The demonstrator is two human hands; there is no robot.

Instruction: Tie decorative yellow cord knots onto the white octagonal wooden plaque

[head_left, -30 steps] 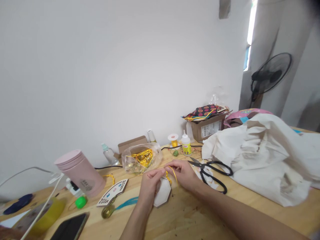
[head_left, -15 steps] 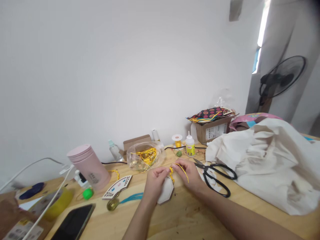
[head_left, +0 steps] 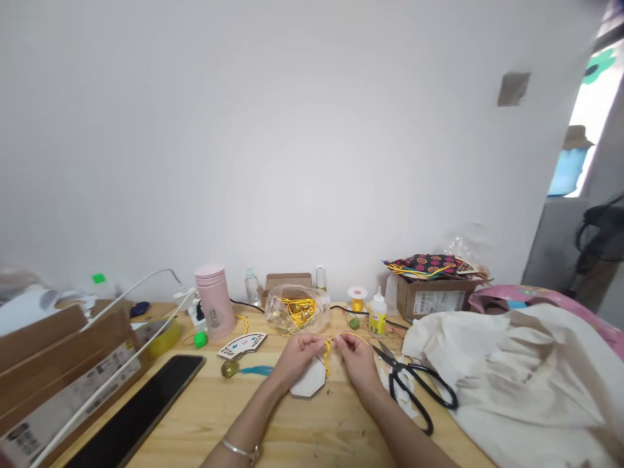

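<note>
Over the middle of the wooden table, my left hand [head_left: 298, 356] pinches a yellow cord [head_left: 327, 357] between thumb and fingers. Facing it, my right hand [head_left: 355, 356] has its fingertips closed on the same cord, and a loose end curves over those fingers. A knotted stretch of the cord hangs between the hands. Beneath my left hand is a white, angular flat plaque [head_left: 311, 382], partly covered by the fingers. Left of that hand lie a teal tassel [head_left: 257, 370] with a gold-coloured bell [head_left: 229, 368] and a printed fan-shaped piece [head_left: 242, 346].
Black-handled scissors [head_left: 407, 383] lie right of my right hand, beside a white cloth [head_left: 507, 383]. Behind stand a glue bottle [head_left: 377, 314], a yellow thread spool [head_left: 357, 299] and a plastic bag of yellow cords [head_left: 297, 309]. On the left are a pink cup [head_left: 215, 302], a phone [head_left: 141, 409] and a cardboard box [head_left: 73, 383].
The view has swung, bringing more of the left-hand box and the window into sight. My hands have moved slightly apart and still hold the yellow cord.
</note>
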